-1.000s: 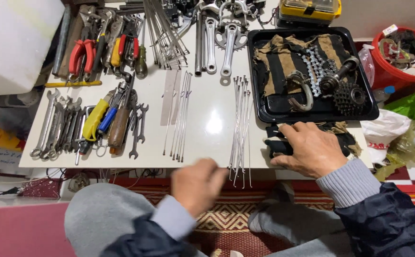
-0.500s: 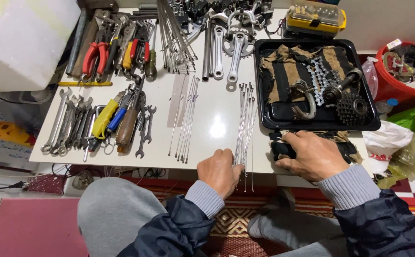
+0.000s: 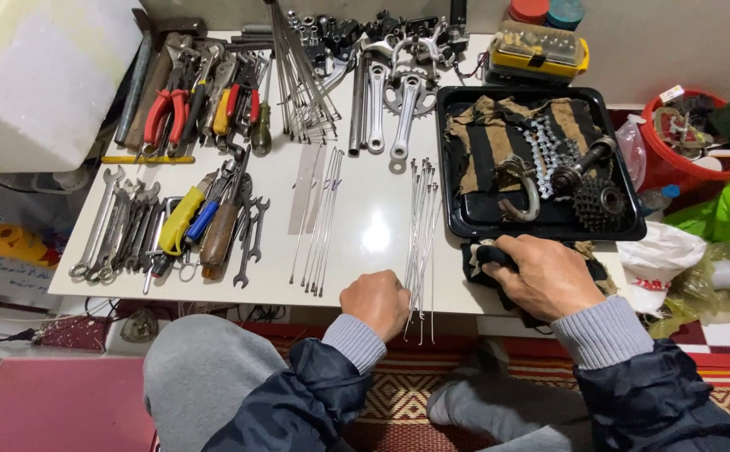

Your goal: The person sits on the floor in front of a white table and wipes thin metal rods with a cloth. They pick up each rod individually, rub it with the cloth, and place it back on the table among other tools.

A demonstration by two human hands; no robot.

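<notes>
Spokes (image 3: pixel 422 243): thin steel, one loose bundle, lying lengthwise on the white table (image 3: pixel 365 142) just left of the black tray (image 3: pixel 457 167), near ends overhanging the table's front edge. My left hand (image 3: pixel 375 303) is curled closed at those near ends, left of the tray's front corner; whether it already pinches a spoke I cannot tell. My right hand (image 3: pixel 545 274) rests closed over a dark rag (image 3: pixel 486 255) directly in front of the tray. Handling note: I judge it best to draw one spoke clear by its end, keeping it flat to the table so the bundle does not fan or roll off the edge. A second, smaller spoke group (image 3: pixel 319 222) lies farther left of the tray. Black tray, contents: brown cloth (image 3: pixel 478 125) spread under the parts, a coiled chain (image 3: pixel 549 146), a toothed sprocket cluster (image 3: pixel 593 201), a hub axle (image 3: pixel 583 163) and a curved metal clamp (image 3: pixel 520 188). Red bucket (image 3: pixel 658 163), right of the tray: mixed small hardware, too cluttered to itemise. Yellow lidded case (image 3: pixel 541 50), behind the tray: closed, small bits inside.
</notes>
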